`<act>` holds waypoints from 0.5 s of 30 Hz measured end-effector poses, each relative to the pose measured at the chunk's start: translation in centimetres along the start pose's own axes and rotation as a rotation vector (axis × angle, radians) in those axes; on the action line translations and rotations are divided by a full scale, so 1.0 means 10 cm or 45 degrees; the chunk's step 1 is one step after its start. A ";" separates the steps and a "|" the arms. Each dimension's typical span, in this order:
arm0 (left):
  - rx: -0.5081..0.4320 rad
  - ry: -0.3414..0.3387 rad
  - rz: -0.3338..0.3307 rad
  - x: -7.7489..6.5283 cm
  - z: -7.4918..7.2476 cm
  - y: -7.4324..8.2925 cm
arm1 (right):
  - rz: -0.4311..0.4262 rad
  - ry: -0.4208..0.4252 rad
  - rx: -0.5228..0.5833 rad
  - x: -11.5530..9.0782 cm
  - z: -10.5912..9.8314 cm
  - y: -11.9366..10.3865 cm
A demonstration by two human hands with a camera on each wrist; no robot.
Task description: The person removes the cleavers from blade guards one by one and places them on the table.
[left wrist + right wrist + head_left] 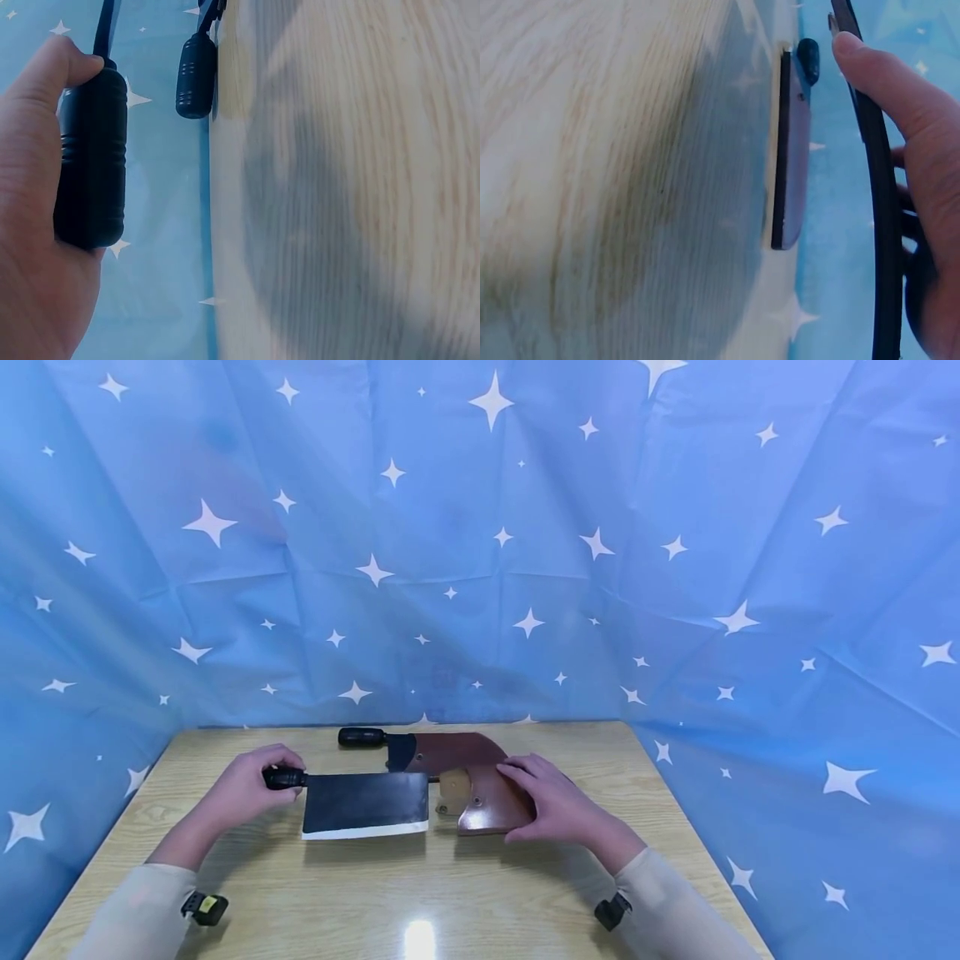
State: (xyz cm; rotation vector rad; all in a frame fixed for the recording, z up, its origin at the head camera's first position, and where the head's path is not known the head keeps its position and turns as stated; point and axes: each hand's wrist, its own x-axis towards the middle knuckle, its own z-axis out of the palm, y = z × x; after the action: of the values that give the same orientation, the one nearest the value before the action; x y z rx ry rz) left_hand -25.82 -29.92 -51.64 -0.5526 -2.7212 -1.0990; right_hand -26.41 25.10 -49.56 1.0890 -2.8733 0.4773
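Note:
My left hand [251, 789] grips the black ridged handle [94, 157] of a cleaver, thumb laid along it in the left wrist view. Its broad dark blade [366, 804] with a pale lower edge points right, held over the table with a shadow beneath. My right hand [558, 802] holds a brown leather sheath [495, 802] by its right end, thumb on one face and fingers behind it. A tan piece [453, 791] at the sheath's left end sits close to the blade's tip. The blade lies outside the sheath.
A second knife with a black handle [362, 737] lies at the table's back, its blade inside a brown sheath [457, 750]. The wood-grain table [337, 902] meets a blue star-patterned cloth [450, 527] behind and at the sides.

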 end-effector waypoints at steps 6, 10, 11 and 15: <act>-0.002 -0.032 -0.022 -0.04 0.00 -0.02 | 0.001 -0.005 0.032 -0.06 0.05 0.05; 0.004 -0.039 -0.026 -0.08 0.03 -0.04 | 0.012 -0.004 0.061 -0.10 0.10 0.09; 0.003 -0.041 -0.028 -0.09 0.04 -0.04 | 0.012 -0.002 0.067 -0.11 0.11 0.10; -0.005 -0.048 -0.039 -0.11 0.08 -0.07 | 0.014 -0.004 0.080 -0.13 0.18 0.14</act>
State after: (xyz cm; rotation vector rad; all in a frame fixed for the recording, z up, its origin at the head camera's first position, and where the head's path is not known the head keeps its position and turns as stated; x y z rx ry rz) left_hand -25.05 -30.17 -52.97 -0.5400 -2.7694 -1.1123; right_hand -26.15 26.41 -51.80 1.0840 -2.8874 0.5703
